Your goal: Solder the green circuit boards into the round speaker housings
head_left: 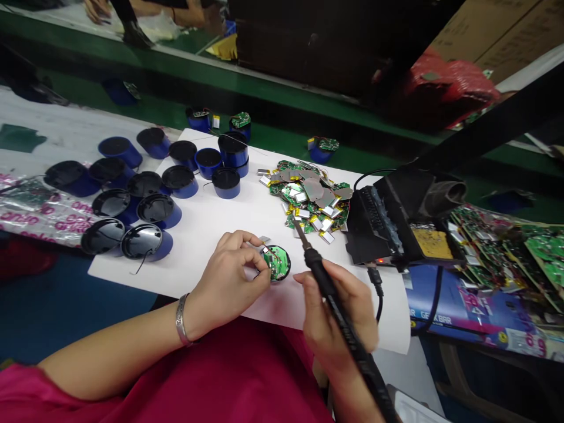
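Observation:
My left hand (235, 273) is closed in a pinch at the left edge of a round green circuit board (280, 264), which sits in a dark round housing on the white work surface. Thin red wire shows on the board; the fingertips partly cover its left side. In my right hand (341, 311) is a black soldering iron (328, 288), gripped like a pen. Its metal tip points up and away, above the surface and apart from the board. A heap of green circuit boards with small silver battery cells (312, 197) lies beyond the iron's tip.
Many blue cups with black tops (156, 208) stand at the left. To the right is a black soldering stand (388, 217) with a yellow sponge (432, 242) and a cable (376, 282). More circuit boards (497, 252) lie far right. Another person's hand (97, 10) shows at top left.

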{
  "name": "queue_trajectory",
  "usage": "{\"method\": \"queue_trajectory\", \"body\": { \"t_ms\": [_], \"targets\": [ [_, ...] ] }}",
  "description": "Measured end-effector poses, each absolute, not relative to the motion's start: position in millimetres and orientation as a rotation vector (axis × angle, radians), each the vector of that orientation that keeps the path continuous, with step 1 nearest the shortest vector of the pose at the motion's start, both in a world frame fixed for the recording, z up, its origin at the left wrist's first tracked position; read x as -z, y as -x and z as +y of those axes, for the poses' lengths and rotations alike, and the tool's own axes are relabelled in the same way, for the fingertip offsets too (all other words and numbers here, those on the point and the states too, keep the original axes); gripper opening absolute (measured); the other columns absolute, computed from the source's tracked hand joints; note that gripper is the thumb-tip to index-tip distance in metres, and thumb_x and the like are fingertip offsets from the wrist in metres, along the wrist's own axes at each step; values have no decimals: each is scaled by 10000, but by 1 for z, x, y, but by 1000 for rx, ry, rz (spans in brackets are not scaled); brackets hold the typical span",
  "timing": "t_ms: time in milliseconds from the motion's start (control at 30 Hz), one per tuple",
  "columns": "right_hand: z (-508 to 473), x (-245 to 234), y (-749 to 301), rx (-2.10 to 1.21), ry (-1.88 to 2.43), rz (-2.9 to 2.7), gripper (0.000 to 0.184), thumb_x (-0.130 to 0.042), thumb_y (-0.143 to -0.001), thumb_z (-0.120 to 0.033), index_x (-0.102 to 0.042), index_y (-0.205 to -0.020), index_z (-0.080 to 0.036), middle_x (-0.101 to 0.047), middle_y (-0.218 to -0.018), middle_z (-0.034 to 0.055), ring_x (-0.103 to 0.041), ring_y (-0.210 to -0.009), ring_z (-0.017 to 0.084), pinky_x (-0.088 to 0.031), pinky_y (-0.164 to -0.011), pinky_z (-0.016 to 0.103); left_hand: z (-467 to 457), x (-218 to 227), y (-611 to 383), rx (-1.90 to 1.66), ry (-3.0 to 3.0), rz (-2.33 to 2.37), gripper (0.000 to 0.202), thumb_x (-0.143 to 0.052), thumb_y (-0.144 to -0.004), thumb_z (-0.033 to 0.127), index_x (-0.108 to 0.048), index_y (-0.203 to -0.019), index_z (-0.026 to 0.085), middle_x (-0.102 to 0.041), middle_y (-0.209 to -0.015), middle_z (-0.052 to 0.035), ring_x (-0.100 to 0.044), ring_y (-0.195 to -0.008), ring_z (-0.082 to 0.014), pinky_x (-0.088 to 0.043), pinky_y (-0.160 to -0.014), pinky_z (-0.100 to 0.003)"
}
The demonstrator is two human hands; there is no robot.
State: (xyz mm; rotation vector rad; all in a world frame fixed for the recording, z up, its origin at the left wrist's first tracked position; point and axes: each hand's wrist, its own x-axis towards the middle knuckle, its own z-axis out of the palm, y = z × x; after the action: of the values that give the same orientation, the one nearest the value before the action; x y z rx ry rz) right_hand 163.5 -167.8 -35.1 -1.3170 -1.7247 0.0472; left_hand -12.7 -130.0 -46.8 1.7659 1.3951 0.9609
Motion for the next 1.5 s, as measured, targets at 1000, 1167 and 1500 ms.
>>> {"method": "queue_trajectory", "body": {
  "t_ms": [1000, 1167, 1500],
  "targets": [
    [-143, -29, -170, -136, 1231, -2041, 126, -645, -774, -184, -522, -767, -213, -553, -610, -45, -497, -495, 102, -409, -495, 260, -131, 44, 11, -963, -1707, 1371, 155, -633, -712, 48, -646, -638, 184, -618, -963, -51, -603, -983, -219, -487, -894, -402],
    [-140, -32, -168, -93, 1204, -2097, 128, -636, -773, -182, -513, -757, -216, -555, -596, -47, -497, -474, 101, -410, -467, 252, -130, 46, 11, -970, -1732, 1370, 148, -627, -712, 50, -645, -656, 186, -617, -970, -57, -600, -969, -224, -494, -891, -406],
    [-136, -41, -159, 51, 1162, -2168, 140, -611, -768, -202, -485, -707, -212, -525, -533, -57, -487, -431, 81, -402, -435, 225, -128, 44, 11, -970, -1744, 1361, 150, -637, -703, 41, -643, -640, 177, -628, -941, -55, -610, -971, -221, -492, -892, -396]
  ]
}}
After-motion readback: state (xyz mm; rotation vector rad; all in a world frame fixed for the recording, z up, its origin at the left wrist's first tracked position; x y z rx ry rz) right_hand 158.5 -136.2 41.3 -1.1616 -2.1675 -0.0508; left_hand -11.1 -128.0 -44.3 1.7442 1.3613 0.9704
